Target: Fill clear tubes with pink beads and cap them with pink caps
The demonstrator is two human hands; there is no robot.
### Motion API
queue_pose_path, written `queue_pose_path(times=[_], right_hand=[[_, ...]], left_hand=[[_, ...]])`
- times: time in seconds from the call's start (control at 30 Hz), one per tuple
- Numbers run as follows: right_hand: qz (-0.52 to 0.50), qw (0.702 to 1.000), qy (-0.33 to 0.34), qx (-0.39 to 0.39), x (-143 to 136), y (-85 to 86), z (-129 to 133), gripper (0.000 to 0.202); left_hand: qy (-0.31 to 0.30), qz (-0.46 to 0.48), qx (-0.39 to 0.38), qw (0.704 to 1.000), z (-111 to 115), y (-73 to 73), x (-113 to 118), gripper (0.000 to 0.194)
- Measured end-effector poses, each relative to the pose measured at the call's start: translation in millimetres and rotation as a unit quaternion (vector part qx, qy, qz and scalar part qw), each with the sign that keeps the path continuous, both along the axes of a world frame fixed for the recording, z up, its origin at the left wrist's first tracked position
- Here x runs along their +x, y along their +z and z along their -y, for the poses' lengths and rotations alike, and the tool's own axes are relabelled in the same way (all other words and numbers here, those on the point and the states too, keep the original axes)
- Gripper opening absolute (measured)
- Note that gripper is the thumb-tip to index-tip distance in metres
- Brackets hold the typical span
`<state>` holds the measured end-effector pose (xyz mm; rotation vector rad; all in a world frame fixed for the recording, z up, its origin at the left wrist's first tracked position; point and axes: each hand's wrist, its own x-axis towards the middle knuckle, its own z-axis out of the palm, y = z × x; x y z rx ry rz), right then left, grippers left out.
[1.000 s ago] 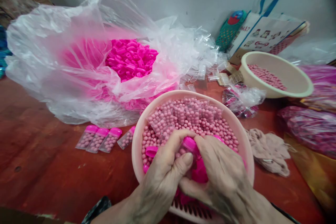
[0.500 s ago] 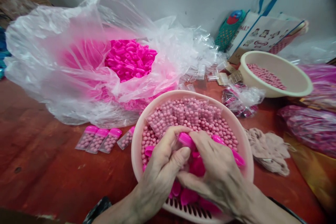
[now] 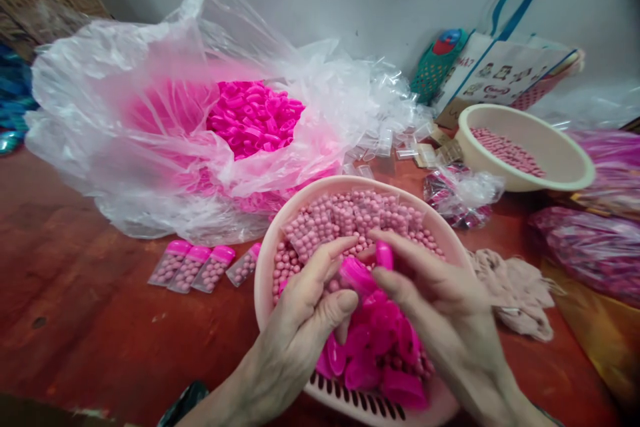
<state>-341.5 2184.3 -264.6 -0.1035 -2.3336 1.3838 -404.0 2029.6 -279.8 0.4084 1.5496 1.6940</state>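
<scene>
A pink basin (image 3: 280, 227) in front of me holds pale pink beads (image 3: 360, 213), clear filled packets and bright pink caps (image 3: 380, 347) near its front. My left hand (image 3: 310, 307) grips a small clear packet topped by a pink cap (image 3: 356, 275) over the basin. My right hand (image 3: 440, 300) is beside it, pinching another pink cap (image 3: 384, 255) between thumb and fingers. The two hands almost touch above the caps.
A big clear bag (image 3: 150, 127) of pink caps lies behind the basin. Several capped packets (image 3: 193, 268) lie on the red table at left. A cream bowl (image 3: 560, 160) of beads, plastic bags, a cloth (image 3: 515, 290) and a tote bag (image 3: 505, 73) are at right.
Both hands rose from the pile of caps. The right hand opened up away from the left and now pinches a single cap. More caps show at the basin's front.
</scene>
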Motion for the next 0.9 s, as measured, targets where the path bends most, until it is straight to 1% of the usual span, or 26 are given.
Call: queue_pose_path(times=[0.07, 0.1, 0.13, 0.2, 0.3, 0.4, 0.5, 0.53, 0.6, 0.63, 0.7, 0.8, 0.87, 0.9], right_hand=[[-0.008, 0.987, 0.055, 0.154, -0.4, -1.5, 7.2, 0.047], [-0.008, 0.975, 0.067, 0.213, -0.2, -3.2, 10.5, 0.057], [-0.008, 0.964, 0.063, 0.26, 0.1, -5.4, 13.4, 0.064], [-0.008, 0.944, 0.042, 0.326, 0.9, -10.3, 18.2, 0.065], [-0.047, 0.922, 0.029, 0.383, 1.6, -15.1, 22.5, 0.059], [-0.092, 0.908, 0.017, 0.408, 1.3, -14.1, 23.8, 0.052], [-0.096, 0.901, 0.021, 0.423, 0.1, -8.5, 22.4, 0.039], [-0.09, 0.903, 0.034, 0.418, -0.4, -6.6, 21.6, 0.034], [-0.058, 0.919, 0.062, 0.384, -1.1, -4.9, 20.1, 0.029], [-0.04, 0.928, 0.068, 0.363, -1.3, -5.4, 19.7, 0.03], [-0.008, 0.94, 0.068, 0.335, -1.0, -9.2, 19.9, 0.041], [0.021, 0.945, 0.021, 0.326, 0.1, -17.0, 22.3, 0.062], [0.037, 0.948, -0.004, 0.316, 0.8, -19.7, 24.2, 0.065], [0.04, 0.95, -0.01, 0.31, 0.9, -19.9, 24.9, 0.062]], left_hand=[[0.016, -0.003, -0.008, 1.0, 0.9, 1.0, 0.5, 0.046], [0.023, 0.004, -0.006, 1.0, 1.3, 1.7, 0.6, 0.046], [0.026, 0.015, -0.003, 1.0, 1.7, 2.5, 0.5, 0.047], [0.026, 0.029, -0.004, 0.999, 2.1, 4.2, 0.4, 0.05], [0.04, 0.012, -0.019, 0.999, 1.1, 6.2, 1.7, 0.048], [0.061, -0.007, -0.023, 0.998, -1.7, 6.5, 5.4, 0.046], [0.062, -0.03, -0.037, 0.997, -4.4, 5.3, 8.6, 0.045], [0.063, -0.04, -0.042, 0.996, -5.1, 4.8, 9.0, 0.044], [0.067, -0.052, -0.046, 0.995, -6.7, 3.5, 8.5, 0.042], [0.07, -0.055, -0.041, 0.995, -7.6, 2.8, 7.7, 0.042], [0.081, -0.049, -0.019, 0.995, -9.4, 1.2, 5.7, 0.042], [0.079, -0.007, 0.011, 0.997, -10.5, -2.0, 2.7, 0.045], [0.065, 0.016, 0.018, 0.998, -9.7, -4.4, 1.5, 0.045], [0.062, 0.019, 0.023, 0.998, -9.1, -5.4, 1.2, 0.043]])
